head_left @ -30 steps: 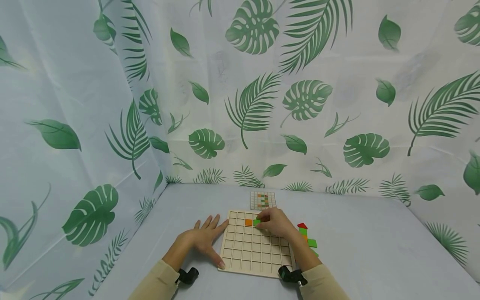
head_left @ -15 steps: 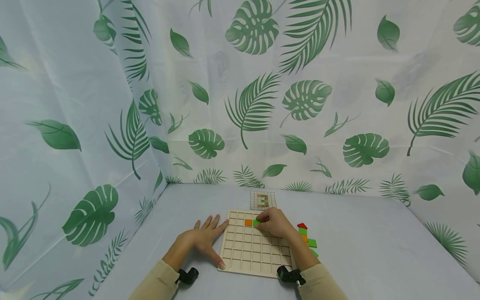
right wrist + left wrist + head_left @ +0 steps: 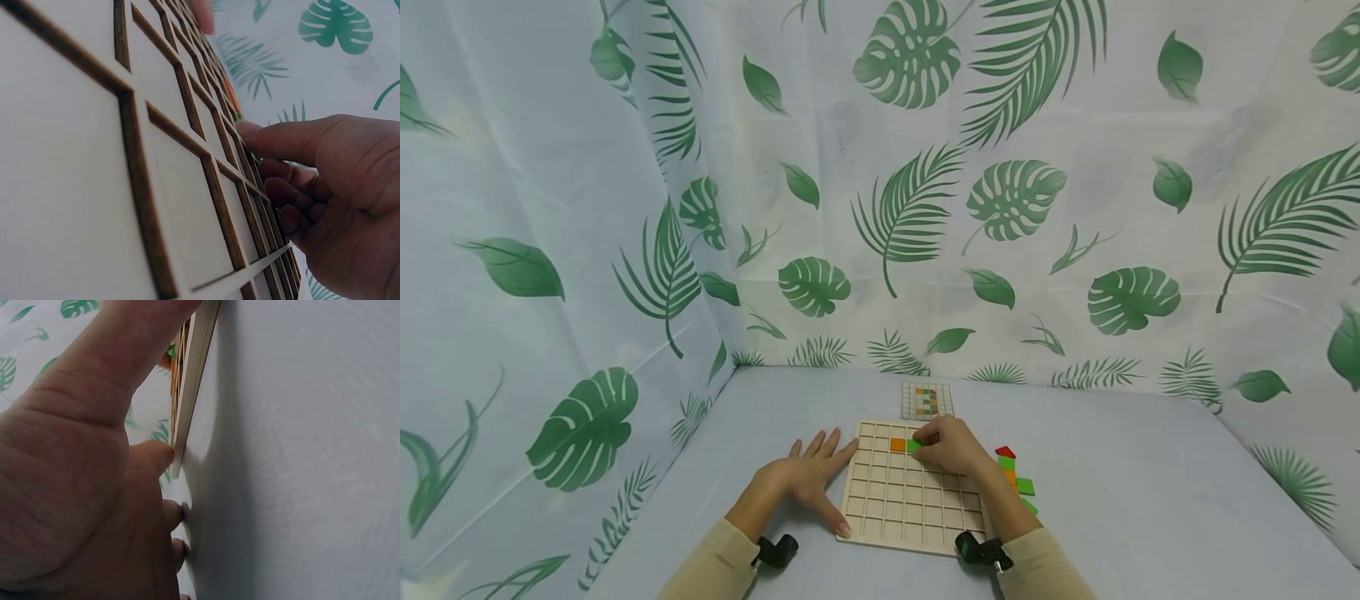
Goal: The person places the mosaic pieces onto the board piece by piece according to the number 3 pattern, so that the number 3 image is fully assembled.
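A wooden grid board (image 3: 895,510) lies in front of me, seen close up in the right wrist view as pale cells with raised dividers. In its second row from the far edge sits an orange square tile (image 3: 898,445), with a green square tile (image 3: 913,446) just right of it. My right hand (image 3: 957,450) pinches the green tile between thumb and forefinger, covering part of it. On the left, my left hand (image 3: 811,482) is spread, its thumb at the near left corner and forefinger at the board's left edge (image 3: 190,394).
Behind the board lies a small card (image 3: 927,401) printed with a coloured grid pattern. Right of the board are several loose pieces, among them a red triangle (image 3: 1005,452) and a green tile (image 3: 1026,487), partly behind my right forearm. Leaf-printed curtains (image 3: 910,250) bound the table.
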Available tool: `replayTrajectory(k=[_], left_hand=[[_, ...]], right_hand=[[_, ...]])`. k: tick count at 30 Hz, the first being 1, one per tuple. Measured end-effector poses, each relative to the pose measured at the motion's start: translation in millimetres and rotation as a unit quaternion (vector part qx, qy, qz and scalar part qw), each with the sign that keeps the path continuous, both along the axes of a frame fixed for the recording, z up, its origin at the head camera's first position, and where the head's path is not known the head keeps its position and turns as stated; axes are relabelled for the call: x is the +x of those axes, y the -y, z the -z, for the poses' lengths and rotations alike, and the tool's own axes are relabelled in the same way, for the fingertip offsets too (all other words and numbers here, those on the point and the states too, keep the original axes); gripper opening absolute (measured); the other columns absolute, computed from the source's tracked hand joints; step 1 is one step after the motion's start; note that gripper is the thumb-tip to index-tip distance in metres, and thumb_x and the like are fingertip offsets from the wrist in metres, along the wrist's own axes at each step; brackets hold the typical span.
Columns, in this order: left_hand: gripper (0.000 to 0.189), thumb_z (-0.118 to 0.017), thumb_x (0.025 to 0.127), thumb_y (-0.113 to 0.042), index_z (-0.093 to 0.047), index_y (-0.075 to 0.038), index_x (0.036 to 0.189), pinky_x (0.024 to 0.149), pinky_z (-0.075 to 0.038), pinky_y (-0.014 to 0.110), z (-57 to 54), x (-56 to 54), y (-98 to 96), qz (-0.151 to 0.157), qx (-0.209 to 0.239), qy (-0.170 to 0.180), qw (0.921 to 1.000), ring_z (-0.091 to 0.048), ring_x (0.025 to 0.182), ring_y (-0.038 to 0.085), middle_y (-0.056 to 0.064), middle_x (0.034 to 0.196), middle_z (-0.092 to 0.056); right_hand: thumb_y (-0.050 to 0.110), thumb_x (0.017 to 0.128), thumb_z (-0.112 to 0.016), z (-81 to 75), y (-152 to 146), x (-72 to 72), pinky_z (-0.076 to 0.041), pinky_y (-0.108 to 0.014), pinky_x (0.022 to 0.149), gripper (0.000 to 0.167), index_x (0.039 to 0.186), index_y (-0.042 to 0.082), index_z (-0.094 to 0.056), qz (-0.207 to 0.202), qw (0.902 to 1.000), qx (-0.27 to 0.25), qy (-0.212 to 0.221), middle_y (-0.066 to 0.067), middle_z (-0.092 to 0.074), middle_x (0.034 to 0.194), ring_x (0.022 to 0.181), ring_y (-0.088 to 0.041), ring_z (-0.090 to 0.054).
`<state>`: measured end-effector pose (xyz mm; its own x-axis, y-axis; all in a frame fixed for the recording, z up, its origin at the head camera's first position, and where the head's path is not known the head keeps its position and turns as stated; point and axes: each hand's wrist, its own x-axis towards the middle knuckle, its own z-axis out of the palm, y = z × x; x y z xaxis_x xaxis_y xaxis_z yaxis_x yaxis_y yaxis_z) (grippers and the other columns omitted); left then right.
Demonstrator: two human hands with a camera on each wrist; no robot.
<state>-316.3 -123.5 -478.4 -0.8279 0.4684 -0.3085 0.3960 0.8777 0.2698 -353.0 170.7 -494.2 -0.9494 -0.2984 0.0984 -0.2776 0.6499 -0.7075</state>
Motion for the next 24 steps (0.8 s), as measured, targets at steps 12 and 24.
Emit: replayTrajectory(k=[12,24], left_hand=[[0.139,-0.087,0.062,-0.075,-0.012,-0.028,0.169,0.126,-0.006,0.07,0.7,-2.6,3.1,0.011,0.004,0.004,0.9999,0.0,0.163,0.039,0.014,0.176,-0.003],[0.139,-0.088,0.062,-0.074,-0.012,-0.028,0.169,0.125,-0.007,0.07,3.4,-3.9,4.6,0.017,0.007,0.001,0.9998,0.0,0.163,0.04,0.014,0.176,-0.004]], right_hand=[[0.015,0.088,-0.084,2.1,-6,-2.5,-0.053,-0.03,0.072,0.028,0.114,0.003,-0.08,-0.018,0.9997,-0.014,-0.003,-0.003,-0.072,0.099,0.084,-0.014,-0.061],[0.021,0.099,-0.073,-12.7,-22,-2.2,-0.053,-0.031,0.069,0.033,0.126,0.003,-0.074,-0.007,0.9967,-0.08,-0.007,-0.006,-0.074,0.105,0.084,-0.018,-0.063]])
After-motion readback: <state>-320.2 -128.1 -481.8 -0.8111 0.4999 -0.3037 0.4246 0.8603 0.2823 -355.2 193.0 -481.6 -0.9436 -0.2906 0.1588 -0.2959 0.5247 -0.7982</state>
